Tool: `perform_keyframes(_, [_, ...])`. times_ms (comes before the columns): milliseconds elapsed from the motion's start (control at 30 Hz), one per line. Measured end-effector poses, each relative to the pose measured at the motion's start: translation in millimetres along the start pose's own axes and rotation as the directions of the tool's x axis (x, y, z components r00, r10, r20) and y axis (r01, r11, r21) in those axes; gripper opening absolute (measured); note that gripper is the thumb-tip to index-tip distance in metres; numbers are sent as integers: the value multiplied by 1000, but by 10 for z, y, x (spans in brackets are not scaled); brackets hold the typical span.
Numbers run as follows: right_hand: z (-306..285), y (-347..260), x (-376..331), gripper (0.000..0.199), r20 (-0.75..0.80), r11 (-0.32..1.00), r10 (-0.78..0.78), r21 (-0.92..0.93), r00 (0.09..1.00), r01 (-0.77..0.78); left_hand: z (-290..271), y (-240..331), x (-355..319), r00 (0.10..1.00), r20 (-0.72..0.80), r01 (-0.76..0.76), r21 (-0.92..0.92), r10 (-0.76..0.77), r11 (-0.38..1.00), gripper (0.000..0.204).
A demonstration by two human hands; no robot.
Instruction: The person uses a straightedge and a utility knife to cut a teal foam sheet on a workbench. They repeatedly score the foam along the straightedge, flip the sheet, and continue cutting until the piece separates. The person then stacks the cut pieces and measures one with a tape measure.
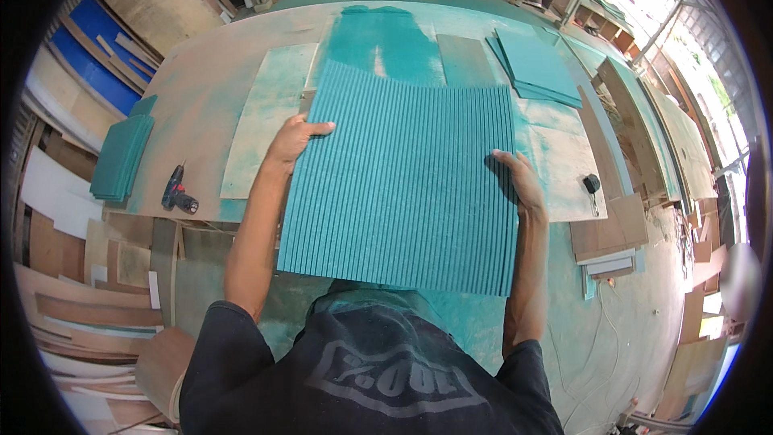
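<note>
Where the fisheye bends the left rim, a stack of teal boards (121,159) lies at the table's edge, and beside it a cordless drill (179,191) rests on its side, too small to make out in detail. Below them, offcuts (88,314) pile up on the floor, partly cut off by the dark border.

Next comes the left hand (293,140), gripping the upper left edge of the ribbed panel (403,181): the thumb lies over the top face, while the fingers are hidden under or behind the edge, so how far they curl cannot be told. The panel is teal, grooved lengthwise, and sits in front of the person's chest over the table (201,89); whether it rests on the table or is lifted clear cannot be told (its near edge hangs past the table's rim). It hides most of what lies beneath it, including part of a pale board (266,121) just left of it.

At the panel's right edge the right hand (519,180) holds on, fingers spread flat on the ribbed face and the thumb out of sight.

Farther right a small black tool (592,184) lies on a paint-dusted sheet, its shape unclear. Behind it rests a stack of flat teal sheets (535,69).
</note>
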State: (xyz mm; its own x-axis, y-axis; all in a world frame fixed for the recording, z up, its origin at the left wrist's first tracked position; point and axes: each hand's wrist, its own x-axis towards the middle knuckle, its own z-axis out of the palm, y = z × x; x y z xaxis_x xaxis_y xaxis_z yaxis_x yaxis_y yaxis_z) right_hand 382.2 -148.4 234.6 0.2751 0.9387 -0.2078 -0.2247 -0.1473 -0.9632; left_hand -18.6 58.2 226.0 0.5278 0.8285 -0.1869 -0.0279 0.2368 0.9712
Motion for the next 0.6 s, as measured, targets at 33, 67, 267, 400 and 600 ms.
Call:
perform_keyframes(33, [53, 2, -32, 38, 9, 998, -2, 63, 1000, 1, -90, -131, 21, 999, 22, 30, -103, -28, 994, 41])
perform_keyframes(67, [83, 9, -79, 40, 23, 992, -2, 125, 1000, -1, -133, -219, 10, 998, 42, 58, -207, -51, 977, 42])
perform_keyframes(267, [820, 60, -930, 62, -237, 921, 11, 380, 971, 83, -98, -590, -165, 999, 30, 31, -181, -26, 983, 39])
perform_keyframes(400, [596, 221, -745, 63, 23, 994, 69, 79, 997, -71, 337, -468, -337, 994, -83, -77, -105, 68, 991, 46])
perform_keyframes(600, [274, 523, -397, 61, 109, 999, -31, -41, 994, 35, -48, -614, -861, 976, -172, -181, -289, 135, 940, 55])
